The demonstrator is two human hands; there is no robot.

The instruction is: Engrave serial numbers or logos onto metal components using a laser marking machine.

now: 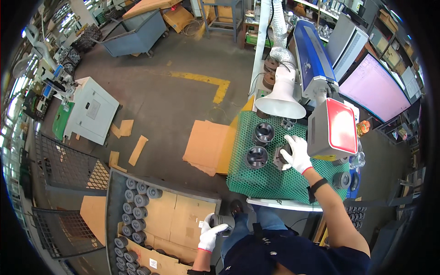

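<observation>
Low on the left, my gloved left hand [210, 234] is closed round a dark grey piston [222, 222] with grooves about its side, held near the cardboard-lined cart. My right hand [298, 155], also in a white glove, reaches over the table with its fingers curled on a dark round metal piece [278, 158]; the hand hides part of it. Just left of that piece, two pistons stand with their hollow ends up: a far one [263, 133] and a near one [256, 157]. They rest on a green mesh mat [243, 183].
A metal cart [109, 201] holds several pistons [140, 200] on cardboard. A boxy machine head [323, 130] and a white suction hood [282, 103] hang close to my right hand. More pistons [342, 180] stand at the mat's right. A screen [376, 87] stands behind.
</observation>
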